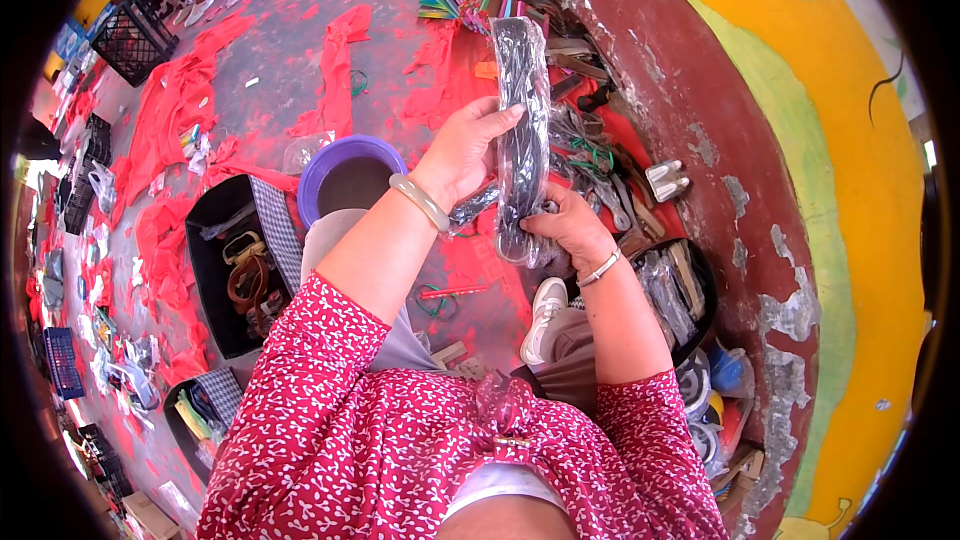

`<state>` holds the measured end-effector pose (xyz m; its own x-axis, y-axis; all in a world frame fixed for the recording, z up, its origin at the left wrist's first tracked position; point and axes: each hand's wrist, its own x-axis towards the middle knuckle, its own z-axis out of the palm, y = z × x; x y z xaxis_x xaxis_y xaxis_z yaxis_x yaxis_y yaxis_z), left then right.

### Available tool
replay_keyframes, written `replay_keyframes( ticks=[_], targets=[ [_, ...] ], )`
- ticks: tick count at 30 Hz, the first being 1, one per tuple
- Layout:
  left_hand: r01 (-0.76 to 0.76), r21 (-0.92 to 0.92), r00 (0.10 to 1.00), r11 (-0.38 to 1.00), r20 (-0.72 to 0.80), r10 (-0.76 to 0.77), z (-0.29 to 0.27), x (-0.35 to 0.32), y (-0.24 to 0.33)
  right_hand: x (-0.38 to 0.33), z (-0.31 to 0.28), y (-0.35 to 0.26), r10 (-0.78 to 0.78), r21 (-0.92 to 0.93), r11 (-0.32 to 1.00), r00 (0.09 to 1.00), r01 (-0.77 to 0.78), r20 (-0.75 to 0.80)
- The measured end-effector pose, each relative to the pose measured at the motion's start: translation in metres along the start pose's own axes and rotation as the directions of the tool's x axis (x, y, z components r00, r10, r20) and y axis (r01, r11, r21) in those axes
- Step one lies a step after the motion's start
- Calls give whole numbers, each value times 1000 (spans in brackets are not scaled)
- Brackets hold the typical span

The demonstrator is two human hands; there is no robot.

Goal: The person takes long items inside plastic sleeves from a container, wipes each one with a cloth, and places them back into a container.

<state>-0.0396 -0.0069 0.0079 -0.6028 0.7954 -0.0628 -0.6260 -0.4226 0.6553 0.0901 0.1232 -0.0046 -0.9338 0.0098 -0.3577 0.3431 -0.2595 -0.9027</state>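
Looking from left to right:
Black crate [135, 38]: sits far off on the floor, up at the left.
Red cloth [170, 110]: lies in long strips over the grey floor [270, 50].
Black box [215, 270]: open, with brown belts [245, 285] inside, near the left knee.
Purple tub [345, 165]: round, just beside the box and under the left arm.
Left hand [462, 152]: fingers curl around the middle of the bagged belt [522, 130], thumb on top.
Bagged belt: a long black belt in a clear bag, held upright in front of the person.
Right hand [568, 228]: pinches the bottom end of the bag.
Pile of belts [600, 165]: lies behind the hands, by the red wall [690, 90].
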Motion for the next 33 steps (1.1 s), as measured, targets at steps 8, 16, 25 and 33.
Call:
replay_keyframes(
  ticks=[8,16,25,33],
  targets=[
    [77,40,990,996,116,-81,-2,2,-25,-2,2,-2,-28,199,978,988,58,-149],
    [-76,86,985,993,159,61,4,-1,-21,-13,-27,-15,-9,286,957,993,44,-122],
    [211,-61,959,976,205,-194,-1,-4,-25,0,-74,-12,-426,456,733,863,505,-271],
    [203,-4,966,979,163,-200,6,-7,-33,-1,-59,-23,-384,261,832,847,490,-368]
  ],
)
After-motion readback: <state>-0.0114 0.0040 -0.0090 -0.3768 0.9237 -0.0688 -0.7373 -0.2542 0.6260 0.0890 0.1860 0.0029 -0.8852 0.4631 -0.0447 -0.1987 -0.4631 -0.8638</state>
